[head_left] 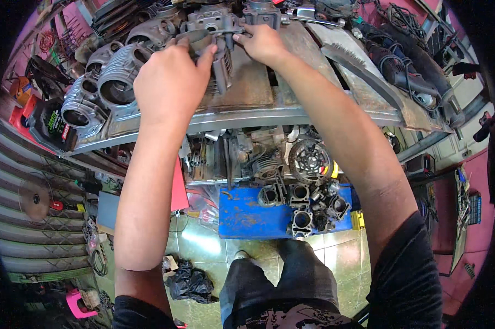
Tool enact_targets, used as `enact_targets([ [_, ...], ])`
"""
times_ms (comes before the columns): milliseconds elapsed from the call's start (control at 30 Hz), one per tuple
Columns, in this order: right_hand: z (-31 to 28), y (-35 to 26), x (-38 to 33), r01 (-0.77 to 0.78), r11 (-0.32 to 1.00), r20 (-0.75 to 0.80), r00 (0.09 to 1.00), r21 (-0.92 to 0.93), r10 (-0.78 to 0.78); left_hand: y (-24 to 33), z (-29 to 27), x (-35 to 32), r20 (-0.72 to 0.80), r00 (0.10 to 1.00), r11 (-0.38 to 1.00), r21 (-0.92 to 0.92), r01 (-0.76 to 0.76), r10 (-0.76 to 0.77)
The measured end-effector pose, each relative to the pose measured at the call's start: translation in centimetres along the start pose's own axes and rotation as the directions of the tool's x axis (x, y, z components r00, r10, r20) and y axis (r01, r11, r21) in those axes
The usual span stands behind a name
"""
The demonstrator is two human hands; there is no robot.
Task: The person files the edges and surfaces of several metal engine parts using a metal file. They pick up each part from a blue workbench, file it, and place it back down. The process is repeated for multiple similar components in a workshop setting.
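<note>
So, the biggest thing is the worn counter (pixel 253 90), running across the upper part of the view and loaded with metal parts. Below it sits a low blue platform (pixel 242 222) with engine castings (pixel 302 220) bunched toward its right side. Back up top, a corded power tool (pixel 417 81) lies off to the right. The grey finned cylinder (pixel 221 68) is over the middle of the counter, can't tell if it's touching down. The left hand (pixel 168 74) grips its left side, while the right hand (pixel 262 44) pinches its right edge.
</note>
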State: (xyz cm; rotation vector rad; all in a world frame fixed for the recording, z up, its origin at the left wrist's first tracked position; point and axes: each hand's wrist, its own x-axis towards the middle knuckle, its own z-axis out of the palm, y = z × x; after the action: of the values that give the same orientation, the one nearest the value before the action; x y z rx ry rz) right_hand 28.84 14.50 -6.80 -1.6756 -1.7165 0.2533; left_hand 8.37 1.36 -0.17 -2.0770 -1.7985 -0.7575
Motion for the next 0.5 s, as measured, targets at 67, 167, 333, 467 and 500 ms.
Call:
enact_targets([
  [67,0.4,0.4,-0.1,-0.038,0.999,-0.019,0.999,0.014,0.038,-0.2,-0.2,0.4,0.036,0.999,0.999,0.033,-0.022,0.021],
  [167,0.4,0.2,-0.5,-0.054,0.999,-0.034,0.998,-0.003,0.053,-0.6,-0.5,0.7,0.082,0.996,0.996,0.075,-0.048,0.042],
  [333,0.3,-2.0,-2.1,-0.076,0.997,-0.017,0.997,-0.009,0.076,-1.4,-0.7,1.0,0.145,0.988,0.991,0.111,-0.074,0.057],
  [467,-0.2,-2.2,-1.4,-0.109,0.994,0.033,0.994,0.003,0.109,-1.7,-0.3,0.8,0.086,0.992,0.992,0.082,-0.099,0.092],
  [500,-0.1,-1.4,-0.8,-0.101,0.995,0.039,0.994,0.022,0.1,-1.6,-0.3,0.8,0.087,0.991,0.991,0.078,-0.105,0.098],
])
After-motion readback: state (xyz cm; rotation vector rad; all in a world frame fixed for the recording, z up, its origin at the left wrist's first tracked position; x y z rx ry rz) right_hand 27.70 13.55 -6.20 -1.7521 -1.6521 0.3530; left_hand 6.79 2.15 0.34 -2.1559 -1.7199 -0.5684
